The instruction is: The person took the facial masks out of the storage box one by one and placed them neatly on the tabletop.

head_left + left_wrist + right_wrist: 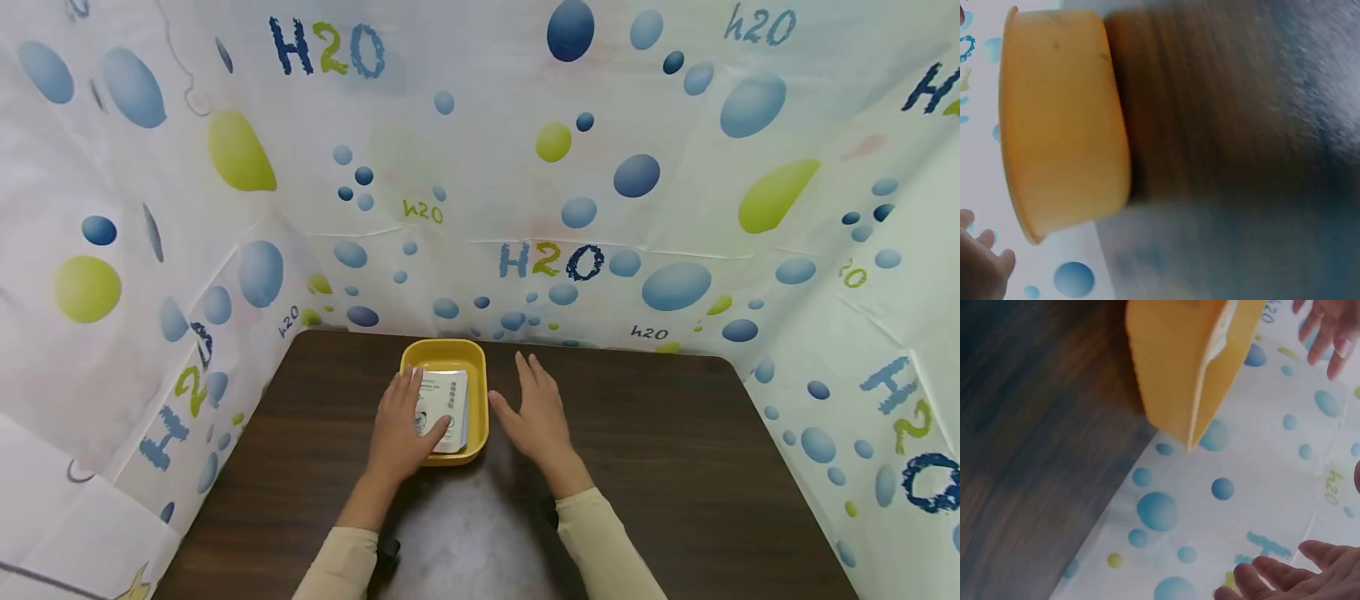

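As the scene is viewed from the head, a yellow tray [444,353] is set at about eleven o'clock on the brown tabletop [675,433], near its far edge. Inside the tray, flat white packs [442,400] bearing dark print are laid one upon another, and their left part is hidden by the left hand [399,425]. This hand is held over the tray's eight-o'clock side; its fingers are extended, with the thumb spread toward two o'clock, and nothing is gripped. In the right wrist view, a gap is seen between that hand and the tray's rim. At three o'clock from the tray, just beside it, the right hand [536,421] is held with its fingers stretched out and its thumb pointed toward the rim; nothing is grasped there either. Both forearms are covered by pale cream sleeves [607,550], brought in from the six-o'clock side. Beyond the tabletop, toward twelve o'clock, a white sheet [487,192] is hung, printed with blue and green spots and "H2O" lettering.
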Demonstrator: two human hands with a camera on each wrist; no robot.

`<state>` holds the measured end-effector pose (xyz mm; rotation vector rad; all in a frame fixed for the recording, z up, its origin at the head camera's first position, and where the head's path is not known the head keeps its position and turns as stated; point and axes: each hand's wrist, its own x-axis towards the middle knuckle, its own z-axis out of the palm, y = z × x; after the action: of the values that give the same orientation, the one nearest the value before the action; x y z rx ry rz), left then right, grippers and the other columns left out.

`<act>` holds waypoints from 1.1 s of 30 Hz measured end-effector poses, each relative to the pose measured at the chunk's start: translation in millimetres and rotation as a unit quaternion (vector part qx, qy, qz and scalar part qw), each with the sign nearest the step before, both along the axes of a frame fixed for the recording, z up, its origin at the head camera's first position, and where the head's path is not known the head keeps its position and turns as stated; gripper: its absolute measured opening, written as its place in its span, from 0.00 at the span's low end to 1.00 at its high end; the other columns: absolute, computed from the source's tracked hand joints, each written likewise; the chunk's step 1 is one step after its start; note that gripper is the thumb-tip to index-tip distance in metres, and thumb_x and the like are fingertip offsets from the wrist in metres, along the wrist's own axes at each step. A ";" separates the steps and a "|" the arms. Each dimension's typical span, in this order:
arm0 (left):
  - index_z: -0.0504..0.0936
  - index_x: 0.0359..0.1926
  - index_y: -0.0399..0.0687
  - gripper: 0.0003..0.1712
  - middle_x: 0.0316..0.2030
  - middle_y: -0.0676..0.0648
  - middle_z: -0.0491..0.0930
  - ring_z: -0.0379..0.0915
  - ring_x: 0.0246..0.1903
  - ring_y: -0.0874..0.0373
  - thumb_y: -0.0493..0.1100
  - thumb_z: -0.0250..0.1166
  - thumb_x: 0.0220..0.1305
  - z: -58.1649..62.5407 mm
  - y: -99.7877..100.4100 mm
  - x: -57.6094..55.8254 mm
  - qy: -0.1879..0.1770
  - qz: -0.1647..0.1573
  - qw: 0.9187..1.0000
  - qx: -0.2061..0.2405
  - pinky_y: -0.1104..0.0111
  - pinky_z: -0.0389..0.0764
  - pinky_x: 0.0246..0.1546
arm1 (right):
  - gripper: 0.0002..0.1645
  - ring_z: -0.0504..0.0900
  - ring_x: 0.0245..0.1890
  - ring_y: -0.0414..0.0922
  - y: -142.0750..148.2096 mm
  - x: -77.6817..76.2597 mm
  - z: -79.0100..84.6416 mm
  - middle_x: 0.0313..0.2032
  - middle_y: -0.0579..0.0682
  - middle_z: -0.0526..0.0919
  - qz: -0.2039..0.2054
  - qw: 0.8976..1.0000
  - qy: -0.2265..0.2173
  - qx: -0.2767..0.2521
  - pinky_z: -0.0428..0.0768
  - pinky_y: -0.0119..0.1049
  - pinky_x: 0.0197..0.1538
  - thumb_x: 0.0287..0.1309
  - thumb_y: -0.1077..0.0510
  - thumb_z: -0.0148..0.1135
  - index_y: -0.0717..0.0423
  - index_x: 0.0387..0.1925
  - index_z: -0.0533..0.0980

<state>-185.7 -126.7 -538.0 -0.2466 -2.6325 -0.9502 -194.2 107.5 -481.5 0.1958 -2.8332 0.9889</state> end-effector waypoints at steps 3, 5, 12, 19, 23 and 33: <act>0.56 0.80 0.48 0.55 0.79 0.40 0.56 0.50 0.77 0.37 0.58 0.71 0.57 -5.9 -5.3 -1.8 0.002 -0.017 0.999 0.029 0.35 0.57 0.72 | 0.48 0.56 0.79 0.61 -6.0 -4.5 2.6 0.81 0.55 0.54 0.012 1.000 -0.002 -0.029 0.61 0.63 0.75 0.67 0.38 0.60 0.47 0.81 0.53; 0.55 0.80 0.50 0.57 0.79 0.41 0.57 0.49 0.78 0.38 0.57 0.73 0.55 -10.2 -8.6 -3.4 0.004 -0.027 0.998 0.048 0.35 0.57 0.72 | 0.48 0.56 0.79 0.60 -10.1 -7.8 3.4 0.80 0.55 0.55 0.022 0.999 0.001 -0.045 0.61 0.63 0.75 0.67 0.40 0.62 0.47 0.81 0.54; 0.54 0.80 0.48 0.64 0.79 0.39 0.55 0.46 0.78 0.36 0.56 0.78 0.46 -21.3 -16.2 -6.5 0.013 -0.048 0.994 0.093 0.32 0.54 0.71 | 0.49 0.58 0.79 0.57 -28.5 -20.5 0.2 0.79 0.54 0.58 0.043 0.995 0.001 -0.095 0.61 0.61 0.76 0.63 0.46 0.65 0.46 0.80 0.55; 0.51 0.81 0.48 0.68 0.81 0.42 0.51 0.43 0.79 0.37 0.60 0.79 0.45 -35.0 -19.7 -2.3 -0.034 -0.024 0.994 0.100 0.33 0.52 0.72 | 0.49 0.67 0.74 0.57 -57.6 -28.1 -21.7 0.77 0.56 0.62 0.040 0.964 -0.049 -0.260 0.66 0.54 0.74 0.62 0.54 0.68 0.51 0.79 0.56; 0.52 0.81 0.45 0.69 0.81 0.40 0.50 0.43 0.79 0.36 0.61 0.79 0.45 -39.3 -20.5 -0.4 -0.037 -0.020 0.995 0.088 0.34 0.51 0.73 | 0.50 0.64 0.75 0.61 -70.8 -31.8 -35.3 0.77 0.59 0.61 0.040 0.949 -0.062 -0.308 0.65 0.57 0.74 0.60 0.59 0.69 0.57 0.79 0.55; 0.51 0.81 0.45 0.72 0.81 0.39 0.51 0.45 0.79 0.36 0.64 0.80 0.41 -46.0 -20.2 -0.2 -0.041 -0.013 0.997 0.056 0.36 0.54 0.74 | 0.55 0.54 0.79 0.64 -93.4 -34.8 -58.4 0.77 0.69 0.55 -0.003 0.884 -0.122 -0.452 0.55 0.58 0.78 0.57 0.64 0.69 0.58 0.80 0.50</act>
<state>-185.9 -146.9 -584.0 -0.2203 -2.6441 -1.1357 -229.0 14.1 -539.9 -0.0519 -2.2057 2.3062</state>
